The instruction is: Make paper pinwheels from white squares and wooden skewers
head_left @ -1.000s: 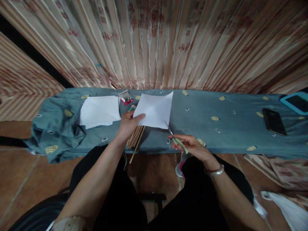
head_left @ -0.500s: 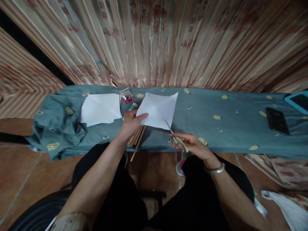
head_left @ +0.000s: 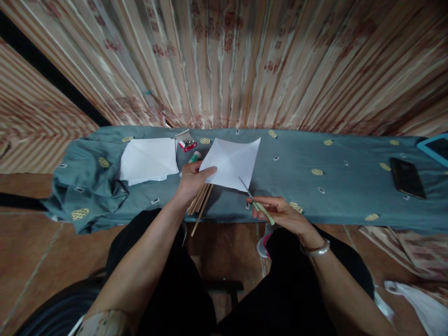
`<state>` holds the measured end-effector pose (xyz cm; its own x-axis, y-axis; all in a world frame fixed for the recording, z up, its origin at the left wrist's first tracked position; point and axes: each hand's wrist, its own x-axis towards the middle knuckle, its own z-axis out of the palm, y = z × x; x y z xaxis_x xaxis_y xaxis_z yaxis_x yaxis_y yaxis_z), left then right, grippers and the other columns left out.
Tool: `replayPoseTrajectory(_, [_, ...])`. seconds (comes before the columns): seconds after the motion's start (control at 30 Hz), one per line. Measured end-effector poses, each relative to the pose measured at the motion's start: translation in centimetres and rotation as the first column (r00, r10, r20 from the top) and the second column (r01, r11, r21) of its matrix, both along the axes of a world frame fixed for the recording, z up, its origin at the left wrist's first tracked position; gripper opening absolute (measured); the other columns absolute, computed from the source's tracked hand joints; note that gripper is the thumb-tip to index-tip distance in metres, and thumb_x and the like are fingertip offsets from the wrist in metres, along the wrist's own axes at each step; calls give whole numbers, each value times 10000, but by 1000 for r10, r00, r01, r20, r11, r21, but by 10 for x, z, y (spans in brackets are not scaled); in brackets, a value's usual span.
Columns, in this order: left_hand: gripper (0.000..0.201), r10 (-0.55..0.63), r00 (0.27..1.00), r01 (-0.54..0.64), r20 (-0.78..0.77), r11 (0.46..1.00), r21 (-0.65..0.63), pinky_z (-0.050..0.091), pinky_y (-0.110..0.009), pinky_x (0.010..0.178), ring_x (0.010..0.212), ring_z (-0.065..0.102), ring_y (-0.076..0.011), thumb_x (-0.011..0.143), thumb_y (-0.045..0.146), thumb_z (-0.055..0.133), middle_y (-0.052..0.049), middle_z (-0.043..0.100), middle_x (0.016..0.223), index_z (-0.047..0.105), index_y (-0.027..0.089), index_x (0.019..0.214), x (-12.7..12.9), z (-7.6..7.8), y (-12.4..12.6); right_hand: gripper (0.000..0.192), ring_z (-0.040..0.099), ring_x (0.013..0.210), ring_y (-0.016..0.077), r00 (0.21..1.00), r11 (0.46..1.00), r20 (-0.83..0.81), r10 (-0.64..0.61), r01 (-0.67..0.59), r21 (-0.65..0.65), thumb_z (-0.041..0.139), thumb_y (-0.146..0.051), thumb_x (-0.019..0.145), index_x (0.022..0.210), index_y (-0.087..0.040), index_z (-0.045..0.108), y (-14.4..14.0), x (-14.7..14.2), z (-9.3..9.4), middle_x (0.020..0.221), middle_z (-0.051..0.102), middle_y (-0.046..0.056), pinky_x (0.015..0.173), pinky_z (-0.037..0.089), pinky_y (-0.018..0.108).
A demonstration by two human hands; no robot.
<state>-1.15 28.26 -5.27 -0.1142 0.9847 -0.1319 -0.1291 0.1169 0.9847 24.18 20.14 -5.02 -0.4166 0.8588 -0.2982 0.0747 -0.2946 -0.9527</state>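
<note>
My left hand [head_left: 195,179] is closed on the left corner of a white sheet of paper [head_left: 233,161], thumb on top. The sheet is creased and held above the cloth. In my right hand [head_left: 276,211] is a pair of scissors [head_left: 263,212] with light green handles. Their blades point up and left and lie at the sheet's lower right corner; the handles look nearly closed. Below my left hand several thin wooden sticks [head_left: 200,201] stick out over the front edge. A green and white glue stick [head_left: 194,157] lies just behind that hand, partly hidden.
A stack of white paper [head_left: 149,161] lies at the left, beside an open red and white box [head_left: 187,143] of small metal pieces. A black phone [head_left: 408,177] and a blue-edged tablet [head_left: 436,148] lie at the right on the green patterned cloth [head_left: 297,149]. A pleated curtain [head_left: 224,65] hangs behind.
The scissor handles have drawn closer together at the sheet's lower right corner. The whole view has shifted slightly; my left hand keeps its hold on the paper.
</note>
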Motion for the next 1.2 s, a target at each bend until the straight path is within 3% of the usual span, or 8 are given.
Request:
replayPoseTrajectory(0.5, [218, -17, 1000, 17, 11, 1000, 0, 461, -288, 504, 550, 587, -174, 561, 297, 791, -27, 653, 634, 734, 151, 712, -1, -1, 0, 490, 581, 619, 88, 997, 996, -66, -48, 42, -84, 838, -368, 692, 1119, -156, 729, 0, 0, -10, 678, 633, -10, 565, 497, 218])
replayPoseTrajectory(0.77, [242, -71, 997, 72, 24, 997, -23, 495, -332, 545, 616, 641, -234, 572, 315, 797, -58, 664, 666, 713, 144, 721, 1, -3, -2, 503, 602, 683, 109, 998, 997, 4, -58, 58, -51, 849, -411, 656, 1084, -178, 726, 0, -3, -7, 737, 652, -6, 634, 512, 251])
replayPoseTrajectory(0.9, [233, -76, 997, 77, 27, 997, -8, 507, -331, 522, 594, 642, -229, 567, 323, 800, -57, 677, 653, 708, 156, 700, 1, -5, -1, 508, 589, 670, 104, 999, 999, 13, -45, 45, -29, 844, -443, 656, 1060, -165, 715, 1, -4, -5, 722, 635, -14, 596, 483, 232])
replayPoseTrajectory(1.07, [230, -77, 997, 78, 33, 997, -24, 527, -362, 578, 667, 672, -271, 587, 302, 798, -80, 684, 671, 717, 136, 723, 1, -5, 0, 459, 595, 654, 101, 999, 996, -8, -53, 52, -75, 844, -426, 658, 1010, -159, 718, 1, -3, -6, 687, 623, -22, 613, 495, 238])
replayPoseTrajectory(1.2, [251, -84, 994, 86, 71, 996, -18, 505, -323, 550, 608, 640, -221, 556, 299, 804, -56, 690, 662, 717, 141, 731, 2, -3, -2, 460, 613, 662, 97, 998, 994, -3, -63, 62, -90, 846, -429, 652, 1007, -167, 714, 2, -4, -6, 686, 630, -26, 629, 509, 234])
